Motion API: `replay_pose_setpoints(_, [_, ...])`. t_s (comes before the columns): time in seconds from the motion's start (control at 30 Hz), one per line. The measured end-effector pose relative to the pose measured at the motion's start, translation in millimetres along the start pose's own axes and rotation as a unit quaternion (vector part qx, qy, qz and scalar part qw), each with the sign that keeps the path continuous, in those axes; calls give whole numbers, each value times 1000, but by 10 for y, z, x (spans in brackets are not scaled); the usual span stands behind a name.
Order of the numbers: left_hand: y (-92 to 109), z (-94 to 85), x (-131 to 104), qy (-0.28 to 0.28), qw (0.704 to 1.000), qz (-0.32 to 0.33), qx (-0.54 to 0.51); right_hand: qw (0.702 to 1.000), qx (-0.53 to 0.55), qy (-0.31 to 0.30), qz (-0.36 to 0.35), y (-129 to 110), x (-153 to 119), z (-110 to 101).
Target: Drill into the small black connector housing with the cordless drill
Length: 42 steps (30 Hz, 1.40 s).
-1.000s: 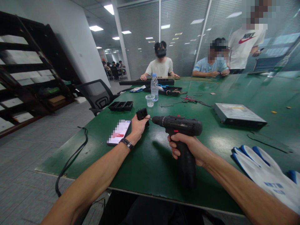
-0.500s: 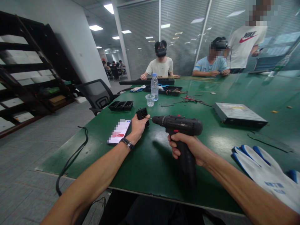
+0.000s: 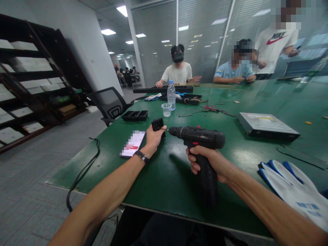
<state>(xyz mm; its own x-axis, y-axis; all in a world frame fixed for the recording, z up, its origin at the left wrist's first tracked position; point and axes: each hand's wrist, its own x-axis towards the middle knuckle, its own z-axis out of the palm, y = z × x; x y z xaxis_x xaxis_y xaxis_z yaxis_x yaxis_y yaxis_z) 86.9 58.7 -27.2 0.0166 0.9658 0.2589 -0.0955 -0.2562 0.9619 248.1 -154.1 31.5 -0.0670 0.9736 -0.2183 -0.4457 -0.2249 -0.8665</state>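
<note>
My right hand [image 3: 203, 159] is wrapped round the grip of a black cordless drill [image 3: 201, 136], which points left. Its thin bit reaches to a small black plastic part [image 3: 157, 124] held upright by my left hand [image 3: 154, 138], the thumb lying along the bit's tip. Whether the bit touches the part, I cannot tell, as the thumb covers the spot. Beside my left wrist lies a phone [image 3: 133, 144] with its screen lit. Beyond it sits a black compartmented tray [image 3: 135, 115] with small contents too dark to make out.
A water bottle [image 3: 171, 97] and a clear plastic cup [image 3: 166, 110] stand ahead. To the right are a silver disc drive [image 3: 268, 124] and white-blue work gloves [image 3: 294, 191]. A black strap [image 3: 84, 171] hangs over the left edge. People sit and stand across the green table [image 3: 153, 177].
The whole view has shifted slightly, so everything appears a little further right. My hands, the drill and the black part keep their places relative to each other. A seated person's hand has lifted.
</note>
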Motion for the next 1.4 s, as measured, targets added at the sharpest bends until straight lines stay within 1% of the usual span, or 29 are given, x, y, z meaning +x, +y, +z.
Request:
replay_pose_setpoints(0.23, [-37,1,20,3,1000,0,1,1000,0,4,1,4,-11,-5])
replay_pose_setpoints(0.4, [15,2,-11,3,1000,1,2,1000,0,7,2,-3,-9,7])
replay_pose_setpoints(0.63, [69,11,-39,5,1000,-16,-8,1000,-2,5,0,-2,4,-2])
replay_pose_setpoints(0.87, [52,5,-32,2,1000,-15,-7,1000,1,-3,-1,6,9,-10])
replay_pose_setpoints(1.4, [12,5,-14,4,1000,-12,-6,1000,-4,0,-1,-6,4,2])
